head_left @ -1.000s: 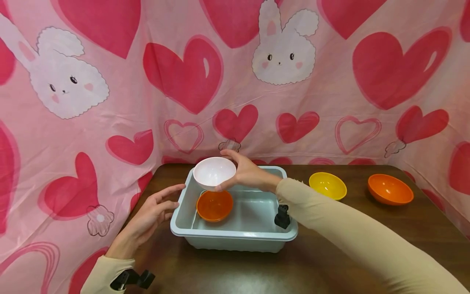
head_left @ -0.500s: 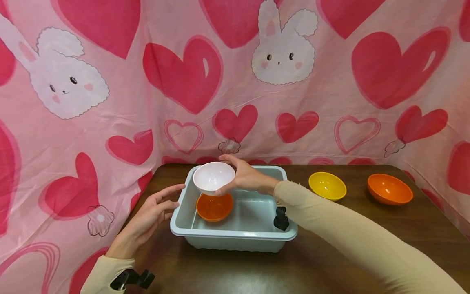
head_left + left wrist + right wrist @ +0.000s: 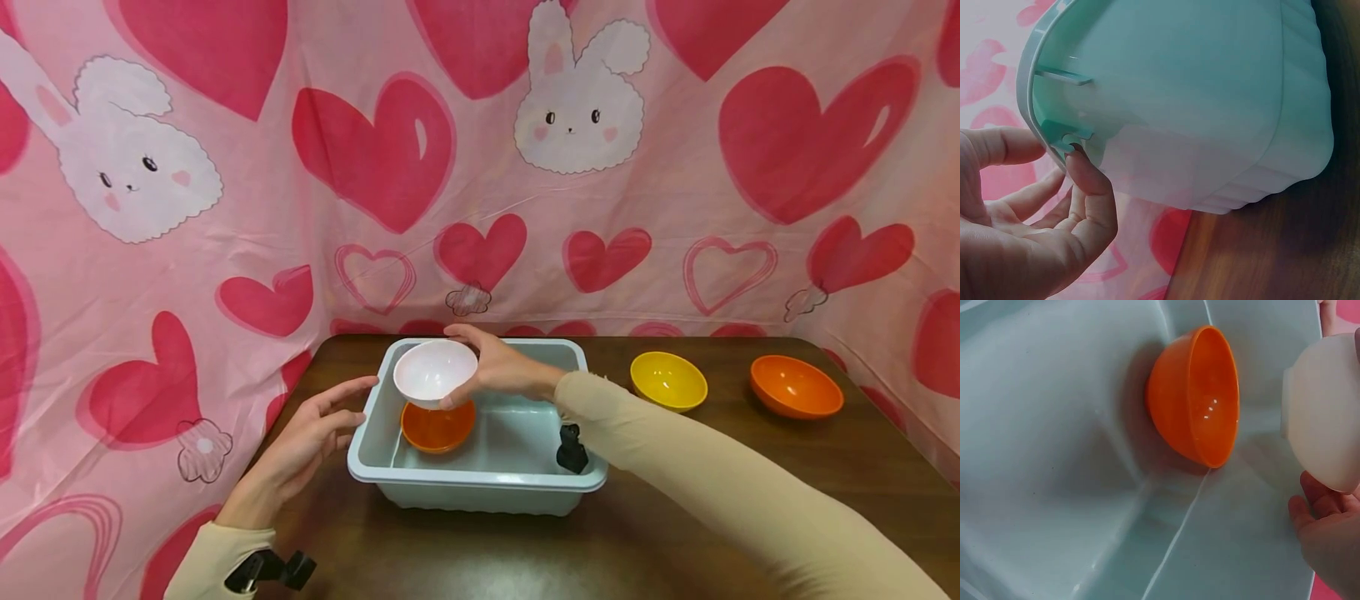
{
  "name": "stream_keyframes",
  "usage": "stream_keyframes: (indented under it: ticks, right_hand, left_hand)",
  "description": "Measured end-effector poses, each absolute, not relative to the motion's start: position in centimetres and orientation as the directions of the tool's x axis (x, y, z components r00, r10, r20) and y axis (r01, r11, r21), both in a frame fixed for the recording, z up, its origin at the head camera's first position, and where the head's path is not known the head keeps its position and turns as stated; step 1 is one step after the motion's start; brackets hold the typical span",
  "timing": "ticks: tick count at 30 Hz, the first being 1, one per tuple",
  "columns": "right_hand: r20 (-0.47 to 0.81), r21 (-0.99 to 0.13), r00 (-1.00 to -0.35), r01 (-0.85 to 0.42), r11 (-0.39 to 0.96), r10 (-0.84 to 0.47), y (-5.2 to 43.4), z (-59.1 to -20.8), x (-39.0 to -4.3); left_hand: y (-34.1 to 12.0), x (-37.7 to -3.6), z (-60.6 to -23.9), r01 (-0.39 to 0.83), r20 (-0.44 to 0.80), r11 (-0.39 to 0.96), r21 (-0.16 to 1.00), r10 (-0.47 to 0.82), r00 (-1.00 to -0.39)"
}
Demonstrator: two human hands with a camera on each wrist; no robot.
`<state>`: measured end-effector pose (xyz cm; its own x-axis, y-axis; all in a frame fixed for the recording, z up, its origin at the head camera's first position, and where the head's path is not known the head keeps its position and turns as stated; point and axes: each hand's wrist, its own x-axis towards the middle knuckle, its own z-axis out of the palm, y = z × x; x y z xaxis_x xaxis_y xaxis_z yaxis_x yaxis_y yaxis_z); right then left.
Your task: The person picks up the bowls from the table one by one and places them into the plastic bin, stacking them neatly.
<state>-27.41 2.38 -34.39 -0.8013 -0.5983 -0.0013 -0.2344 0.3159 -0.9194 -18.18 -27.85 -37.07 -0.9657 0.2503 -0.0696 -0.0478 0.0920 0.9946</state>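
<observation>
Right hand [image 3: 501,367] grips a white bowl [image 3: 436,372] by its rim, thumb on the far edge and fingertips under the near side, and holds it upright above the left end of a pale blue-green tub [image 3: 480,479]. Directly below the white bowl, and apart from it, an orange bowl [image 3: 438,426] sits on the tub floor at the left end; the right wrist view shows the same orange bowl [image 3: 1194,428] against the tub's inner wall with the white bowl [image 3: 1322,412] beside it and the fingertips [image 3: 1319,515] of the holding hand beneath.

Left hand [image 3: 300,446] is open, fingers relaxed and extended toward the tub's left wall. In the left wrist view one fingertip [image 3: 1082,172] touches the underside of the tub rim [image 3: 1041,134].

On the dark wooden table [image 3: 675,533], right of the tub, stand a yellow bowl [image 3: 668,381] and, further right and apart from it, a second orange bowl [image 3: 796,387]. A pink cloth with hearts and rabbits [image 3: 480,167] hangs behind
</observation>
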Motion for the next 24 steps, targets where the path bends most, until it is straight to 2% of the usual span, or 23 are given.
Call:
stream_keyframes:
  ticks: [24]
  right_hand:
    - [-0.058, -0.901, -0.759, -0.24, 0.361, -0.649, 2.0, -35.5, -27.1]
  left_hand:
    - [-27.8, -18.1, -37.0, -0.055, -0.076, 0.09, 0.994, 0.252, -0.965]
